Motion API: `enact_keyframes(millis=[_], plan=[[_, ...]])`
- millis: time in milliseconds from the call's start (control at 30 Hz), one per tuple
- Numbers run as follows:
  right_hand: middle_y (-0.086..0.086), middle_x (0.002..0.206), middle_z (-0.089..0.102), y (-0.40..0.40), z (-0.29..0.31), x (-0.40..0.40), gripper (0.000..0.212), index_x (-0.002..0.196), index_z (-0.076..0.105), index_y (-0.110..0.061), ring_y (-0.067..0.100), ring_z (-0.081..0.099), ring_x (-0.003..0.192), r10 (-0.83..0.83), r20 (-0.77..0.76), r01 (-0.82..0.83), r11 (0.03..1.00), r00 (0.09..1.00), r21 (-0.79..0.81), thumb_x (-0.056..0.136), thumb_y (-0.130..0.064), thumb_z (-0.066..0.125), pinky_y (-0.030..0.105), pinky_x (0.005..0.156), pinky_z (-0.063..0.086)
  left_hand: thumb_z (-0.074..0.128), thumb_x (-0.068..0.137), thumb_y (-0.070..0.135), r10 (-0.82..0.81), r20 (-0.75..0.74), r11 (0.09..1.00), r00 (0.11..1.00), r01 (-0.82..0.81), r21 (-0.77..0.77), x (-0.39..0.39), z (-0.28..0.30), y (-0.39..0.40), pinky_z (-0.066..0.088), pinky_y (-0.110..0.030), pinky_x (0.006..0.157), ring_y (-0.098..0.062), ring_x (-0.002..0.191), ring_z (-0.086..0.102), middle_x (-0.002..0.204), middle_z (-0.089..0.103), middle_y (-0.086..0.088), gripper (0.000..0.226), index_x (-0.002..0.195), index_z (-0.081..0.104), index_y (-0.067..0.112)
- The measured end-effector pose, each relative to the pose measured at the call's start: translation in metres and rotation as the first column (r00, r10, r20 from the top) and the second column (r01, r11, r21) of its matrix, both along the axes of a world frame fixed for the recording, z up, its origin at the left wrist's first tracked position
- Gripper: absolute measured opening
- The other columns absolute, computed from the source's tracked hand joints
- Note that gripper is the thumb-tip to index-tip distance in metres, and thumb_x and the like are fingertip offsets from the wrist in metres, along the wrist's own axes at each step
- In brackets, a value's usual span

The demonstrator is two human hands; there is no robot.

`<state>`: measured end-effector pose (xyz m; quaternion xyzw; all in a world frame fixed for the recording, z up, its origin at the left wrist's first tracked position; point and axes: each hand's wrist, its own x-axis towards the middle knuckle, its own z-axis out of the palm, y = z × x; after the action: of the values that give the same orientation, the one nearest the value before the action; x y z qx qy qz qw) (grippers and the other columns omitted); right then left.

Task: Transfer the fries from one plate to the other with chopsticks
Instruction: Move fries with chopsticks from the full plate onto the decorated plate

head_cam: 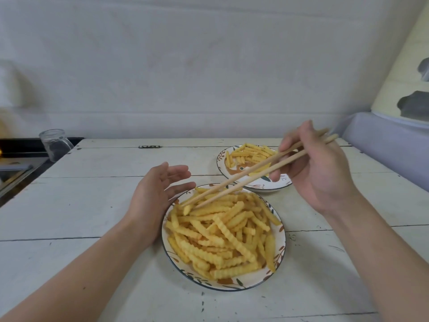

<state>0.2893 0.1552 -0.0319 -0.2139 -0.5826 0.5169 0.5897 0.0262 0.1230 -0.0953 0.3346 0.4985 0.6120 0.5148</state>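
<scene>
Right hand [318,173] grips the chopsticks [255,170], tips angled down-left onto the near plate's [282,240] far-left fries [222,233]; left hand [157,196] relaxed beside its rim

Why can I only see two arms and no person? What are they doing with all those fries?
The camera sits on the person's head and looks down, so you see only their arms. The right hand holds wooden chopsticks, whose tips touch the fries piled on the near plate. The left hand is open beside that plate's rim and holds nothing. Farther back is a second plate with only a few fries. Both stand on a white wooden table. A glass jar stands at the far left edge.
</scene>
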Motion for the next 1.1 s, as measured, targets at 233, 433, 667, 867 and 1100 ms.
enact_keyframes(millis=[233, 433, 667, 867, 1100], plan=[[0.006, 0.057, 0.058, 0.011, 0.003, 0.013, 0.045, 0.065, 0.068, -0.011, 0.025, 0.055, 0.04, -0.174, -0.112, 0.166, 0.983, 0.978, -0.073, 0.1, -0.032, 0.049, 0.027, 0.044, 0.045, 0.041, 0.109, 0.038, 0.005, -0.022, 1.0, 1.0, -0.004, 0.009, 0.001, 0.0, 0.0, 0.051, -0.054, 0.108, -0.031, 0.112, 0.075, 0.135, 0.071, -0.018, 0.049, 0.126, 0.071, 0.003], [-0.002, 0.061, 0.06, 0.028, -0.003, 0.036, 0.041, 0.079, 0.063, -0.008, 0.026, 0.068, 0.052, -0.596, -0.002, 0.596, 0.803, 0.803, -0.027, 0.107, -0.031, 0.045, 0.032, 0.05, 0.055, 0.041, 0.109, 0.038, 0.006, -0.048, 1.0, 0.999, -0.005, 0.014, 0.001, -0.001, 0.001, 0.052, -0.05, 0.104, -0.031, 0.114, 0.075, 0.133, 0.072, -0.016, 0.051, 0.129, 0.07, 0.001], [0.01, 0.055, 0.061, 0.031, -0.005, 0.048, 0.045, 0.072, 0.062, -0.01, 0.022, 0.065, 0.044, -0.741, 0.112, 0.731, 0.672, 0.662, 0.121, 0.106, -0.038, 0.048, 0.028, 0.043, 0.053, 0.04, 0.109, 0.038, -0.011, -0.058, 1.0, 0.998, 0.012, 0.016, 0.002, -0.001, -0.001, 0.048, -0.056, 0.112, -0.028, 0.113, 0.076, 0.131, 0.074, -0.013, 0.047, 0.122, 0.074, 0.007], [0.007, 0.05, 0.063, 0.035, -0.01, 0.048, 0.048, 0.074, 0.063, -0.006, 0.022, 0.064, 0.042, -0.735, 0.149, 0.722, 0.678, 0.661, 0.141, 0.105, -0.039, 0.048, 0.026, 0.043, 0.052, 0.04, 0.11, 0.037, -0.008, -0.059, 1.0, 0.998, 0.009, 0.008, 0.003, 0.001, -0.002, 0.047, -0.058, 0.113, -0.028, 0.113, 0.076, 0.131, 0.074, -0.013, 0.047, 0.121, 0.074, 0.007], [0.006, 0.054, 0.065, 0.039, -0.015, 0.044, 0.046, 0.076, 0.063, -0.007, 0.023, 0.068, 0.048, -0.721, 0.205, 0.717, 0.689, 0.662, 0.105, 0.105, -0.04, 0.049, 0.025, 0.044, 0.053, 0.04, 0.109, 0.037, -0.014, -0.048, 1.0, 0.999, 0.015, 0.005, 0.004, 0.002, -0.003, 0.044, -0.06, 0.117, -0.03, 0.116, 0.074, 0.133, 0.073, -0.014, 0.046, 0.12, 0.074, 0.008]])
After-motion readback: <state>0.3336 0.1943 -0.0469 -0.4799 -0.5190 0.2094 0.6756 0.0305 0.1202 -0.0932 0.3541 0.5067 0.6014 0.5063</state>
